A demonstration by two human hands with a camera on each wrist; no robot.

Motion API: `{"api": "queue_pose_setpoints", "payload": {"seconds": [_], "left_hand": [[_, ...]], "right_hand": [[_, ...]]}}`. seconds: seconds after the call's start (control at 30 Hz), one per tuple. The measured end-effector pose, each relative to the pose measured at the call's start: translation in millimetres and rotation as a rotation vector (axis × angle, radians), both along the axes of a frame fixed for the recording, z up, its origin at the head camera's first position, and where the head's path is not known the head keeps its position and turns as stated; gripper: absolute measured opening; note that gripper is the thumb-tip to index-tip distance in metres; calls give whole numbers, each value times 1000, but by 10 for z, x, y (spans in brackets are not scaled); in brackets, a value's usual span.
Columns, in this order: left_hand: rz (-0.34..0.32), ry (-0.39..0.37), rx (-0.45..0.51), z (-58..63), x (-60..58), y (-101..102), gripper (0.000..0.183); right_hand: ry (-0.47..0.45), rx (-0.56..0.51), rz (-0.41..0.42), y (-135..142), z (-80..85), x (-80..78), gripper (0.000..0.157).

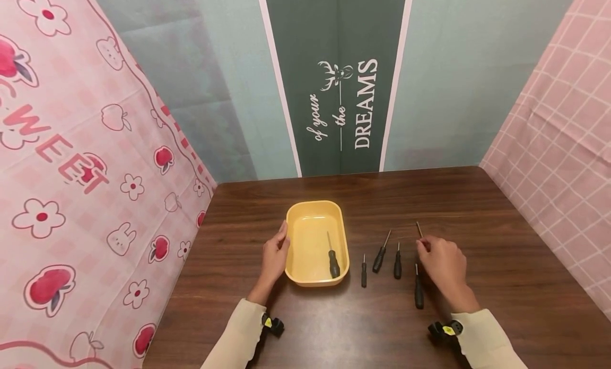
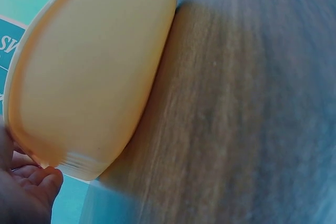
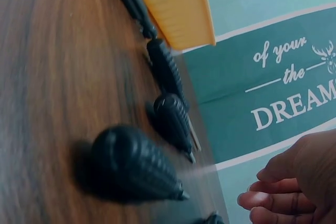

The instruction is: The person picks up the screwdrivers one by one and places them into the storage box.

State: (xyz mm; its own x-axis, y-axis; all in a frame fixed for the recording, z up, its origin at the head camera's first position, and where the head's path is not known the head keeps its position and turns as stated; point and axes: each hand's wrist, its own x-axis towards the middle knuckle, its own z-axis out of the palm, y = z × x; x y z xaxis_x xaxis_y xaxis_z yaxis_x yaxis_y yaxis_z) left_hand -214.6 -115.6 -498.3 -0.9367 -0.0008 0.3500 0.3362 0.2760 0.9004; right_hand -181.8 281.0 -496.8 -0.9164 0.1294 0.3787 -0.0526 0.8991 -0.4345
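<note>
Yellow tray (image 1: 305, 239): we see it on the tabletop (image 1: 363, 326), left of the loose tools, its mouth facing up; the raised walls should stop anything inside rolling away.
Left hand (image 1: 275, 255): it pinches the tray's left wall by the rim, which we judge steadies the tray while leaving its mouth uncovered.
Tray screwdriver (image 1: 333, 262): it lies inside near the right wall, handle towards us.
Loose screwdrivers: slim one (image 1: 364, 276), slanted one (image 1: 379, 260), stubby one (image 1: 398, 267) and nearest one (image 1: 419, 296) lie apart, handles towards us, so each seems easy to take singly.
Far screwdriver (image 1: 419, 229): its shaft shows just beyond the right hand (image 1: 444, 260), which hides its handle.
Right hand: fingers loosely bent, thumb apart, nothing visible between them in the right wrist view; we think the bend suits a slender handle, but cannot tell whether they touch it.
</note>
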Motion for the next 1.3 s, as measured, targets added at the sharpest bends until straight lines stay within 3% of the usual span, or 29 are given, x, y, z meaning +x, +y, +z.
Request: {"api": "queue_pose_setpoints", "payload": {"seconds": [0.7, 1.3], "left_hand": [[-1, 14, -3, -47, 1, -16, 38], [-11, -2, -3, -89, -15, -43, 39]], "right_hand": [[-8, 13, -63, 161, -136, 34, 14], [-164, 14, -54, 222, -245, 80, 23]]}}
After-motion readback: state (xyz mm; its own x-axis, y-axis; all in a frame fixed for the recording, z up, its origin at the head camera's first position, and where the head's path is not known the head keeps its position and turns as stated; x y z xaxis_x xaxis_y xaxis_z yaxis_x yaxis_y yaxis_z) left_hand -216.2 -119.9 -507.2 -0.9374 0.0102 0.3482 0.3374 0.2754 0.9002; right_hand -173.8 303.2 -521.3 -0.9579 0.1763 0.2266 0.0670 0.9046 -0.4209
